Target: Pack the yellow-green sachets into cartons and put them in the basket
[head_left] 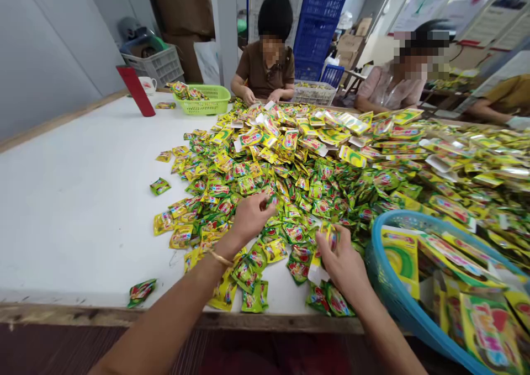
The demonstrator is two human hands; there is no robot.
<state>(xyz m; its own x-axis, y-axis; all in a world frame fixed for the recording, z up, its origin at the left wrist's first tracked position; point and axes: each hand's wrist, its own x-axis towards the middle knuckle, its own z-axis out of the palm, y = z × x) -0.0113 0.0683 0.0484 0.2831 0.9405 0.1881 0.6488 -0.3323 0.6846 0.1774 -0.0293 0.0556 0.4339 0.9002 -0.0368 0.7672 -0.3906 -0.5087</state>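
Observation:
My left hand (253,216), with a bracelet at the wrist, is over the pile of small green and yellow packets (244,184). Its fingers are pinched on a green packet (272,200). To the right, my right hand (340,252) has its fingers around a yellow carton (315,264), whose white flap hangs at the lower end. Green packets (300,253) lie on the white table (83,198) between my forearms. Beside my right forearm stands a blue basket (375,253) filled with yellow cartons.
Flat yellow cartons (290,137) cover the back of the pile. Across the table a person (265,68) handles something; another sits at the right (389,85). A green basket (205,105), a red cylinder (136,90) and a white mug (148,85) stand at the far left.

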